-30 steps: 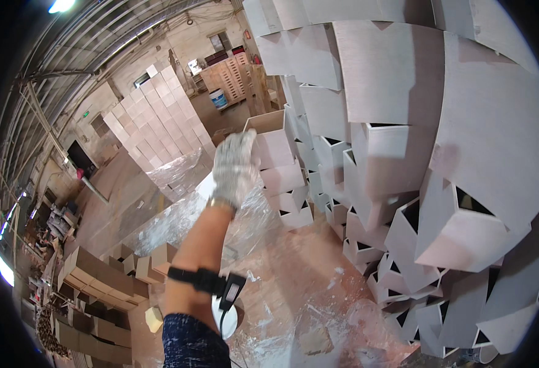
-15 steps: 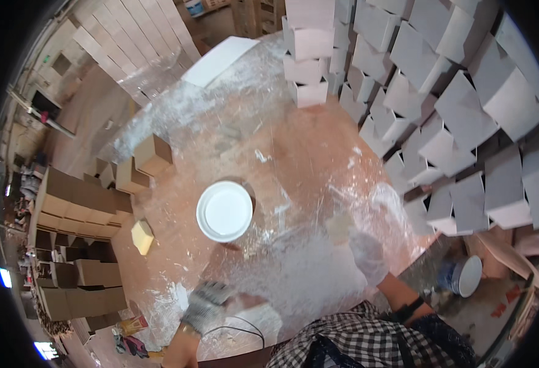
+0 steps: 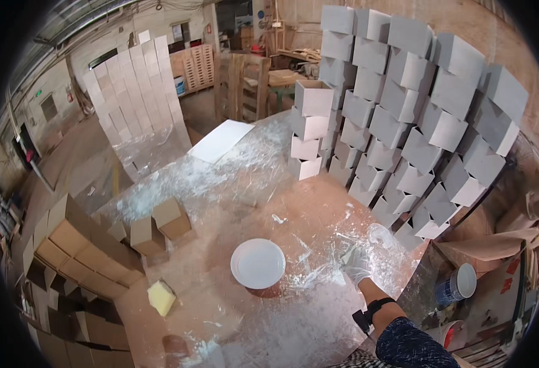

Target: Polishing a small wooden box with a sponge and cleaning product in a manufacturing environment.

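Observation:
My right hand, in a white glove with a black strap at the wrist, rests on crinkled clear plastic film that covers a dusty brown work surface. Its fingers point up and to the left; whether they pinch the film is unclear. A round white plate lies on the surface a little to the hand's left. My left hand is out of view.
A leaning stack of white boxes rises at the right. Open cardboard boxes and a yellow sponge sit at the left, with more cardboard beyond. A flat white sheet lies at the back. A blue bucket stands at the lower right.
The view has tilted up from looking straight down at the surface. My left hand has gone out of view. My right hand stays on the film to the right of the plate.

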A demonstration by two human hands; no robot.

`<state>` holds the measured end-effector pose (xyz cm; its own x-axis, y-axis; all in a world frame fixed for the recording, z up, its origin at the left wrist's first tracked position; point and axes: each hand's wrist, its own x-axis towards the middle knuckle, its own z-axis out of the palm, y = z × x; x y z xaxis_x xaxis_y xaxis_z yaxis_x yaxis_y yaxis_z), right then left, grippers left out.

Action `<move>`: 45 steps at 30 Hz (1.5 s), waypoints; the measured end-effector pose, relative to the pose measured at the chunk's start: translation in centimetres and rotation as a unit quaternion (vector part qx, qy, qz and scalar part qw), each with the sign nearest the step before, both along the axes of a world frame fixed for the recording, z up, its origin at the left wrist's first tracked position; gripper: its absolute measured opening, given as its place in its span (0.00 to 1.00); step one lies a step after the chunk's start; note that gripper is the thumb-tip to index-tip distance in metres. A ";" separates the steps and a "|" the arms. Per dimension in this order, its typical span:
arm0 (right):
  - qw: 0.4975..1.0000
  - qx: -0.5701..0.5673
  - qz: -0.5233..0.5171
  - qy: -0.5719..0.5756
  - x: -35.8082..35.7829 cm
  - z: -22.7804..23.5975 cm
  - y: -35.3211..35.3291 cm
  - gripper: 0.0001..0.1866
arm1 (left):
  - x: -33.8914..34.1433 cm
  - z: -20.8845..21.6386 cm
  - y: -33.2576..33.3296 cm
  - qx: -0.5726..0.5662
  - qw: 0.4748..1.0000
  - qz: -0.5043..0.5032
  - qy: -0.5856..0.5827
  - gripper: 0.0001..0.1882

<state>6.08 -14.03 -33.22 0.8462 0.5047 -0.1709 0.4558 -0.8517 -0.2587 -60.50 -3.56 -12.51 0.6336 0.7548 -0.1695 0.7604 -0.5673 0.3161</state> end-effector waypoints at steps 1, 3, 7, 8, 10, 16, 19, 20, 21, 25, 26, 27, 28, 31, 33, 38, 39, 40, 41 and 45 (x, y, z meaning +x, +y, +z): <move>0.999 -0.022 -0.009 0.025 0.4 0.3 0.1 0.54 | -0.5 0.7 0.7 -0.007 1.000 0.010 -0.001 0.12; 0.998 0.041 0.026 0.034 0.4 1.2 0.0 0.48 | -1.8 1.4 2.3 -0.015 1.000 0.020 -0.003 0.12; 0.969 0.215 -0.100 0.061 -1.5 2.6 -0.2 0.33 | -2.3 -0.2 9.1 -0.024 0.999 0.038 0.027 0.16; 0.980 0.187 -0.062 0.027 -2.0 2.6 -0.1 0.31 | -1.8 -0.9 11.7 -0.027 0.999 0.015 -0.027 0.14; 0.993 0.113 0.003 -0.021 -2.5 1.9 0.1 0.26 | -0.2 -2.5 16.2 -0.034 0.990 -0.028 -0.134 0.12; 0.983 0.024 0.134 -0.121 0.8 -3.3 -0.5 0.20 | 6.9 -4.8 25.7 -0.009 0.992 0.055 -0.116 0.21; 0.977 -0.002 0.124 -0.176 2.4 -5.6 -2.3 0.22 | 11.5 -5.4 30.2 -0.017 0.982 0.111 -0.153 0.23; 0.987 0.049 0.044 -0.146 2.5 -6.3 -3.0 0.25 | 13.2 -5.6 31.6 -0.070 0.971 0.140 -0.179 0.27; 0.987 0.091 -0.049 -0.124 2.6 -6.6 -4.0 0.29 | 14.7 -5.8 32.8 -0.097 0.962 0.155 -0.203 0.30; 0.970 0.213 0.000 -0.116 1.5 -6.3 -6.5 0.24 | 19.8 -8.1 35.3 -0.088 0.910 0.314 -0.255 0.42; 0.963 0.264 -0.004 -0.047 1.0 -5.7 -6.8 0.22 | 20.8 -8.8 36.0 -0.075 0.897 0.353 -0.253 0.44; 0.949 0.313 -0.010 0.023 0.4 -5.0 -6.8 0.22 | 21.5 -9.6 36.5 -0.064 0.882 0.388 -0.258 0.46; 0.927 0.362 -0.016 0.097 -0.3 -4.0 -6.6 0.22 | 22.1 -10.3 36.9 -0.010 0.873 0.413 -0.260 0.46; 0.858 0.447 -0.066 0.245 -2.4 -0.6 -5.5 0.23 | 23.6 -11.5 37.3 0.122 0.836 0.439 -0.307 0.41; 0.852 0.437 -0.132 0.257 -4.0 1.8 -4.6 0.22 | 24.0 -11.1 37.1 0.099 0.853 0.418 -0.296 0.37; 0.766 0.488 -0.102 0.406 -6.8 6.8 -1.7 0.18 | 22.8 -8.1 36.6 -0.011 0.932 0.315 -0.180 0.25; 0.746 0.489 -0.078 0.446 -7.3 7.7 -1.0 0.17 | 22.7 -7.8 37.1 0.022 0.927 0.293 -0.234 0.28; 0.725 0.488 -0.057 0.483 -7.9 8.6 -0.3 0.17 | 22.3 -7.5 37.7 0.133 0.936 0.260 -0.195 0.30; 0.703 0.486 -0.039 0.517 -8.4 9.5 0.4 0.17 | 22.1 -7.4 38.8 0.258 0.925 0.214 -0.182 0.32; 0.850 0.362 0.373 0.091 -10.5 12.1 4.1 0.16 | 22.3 -7.2 43.7 -0.068 0.923 0.216 -0.310 0.38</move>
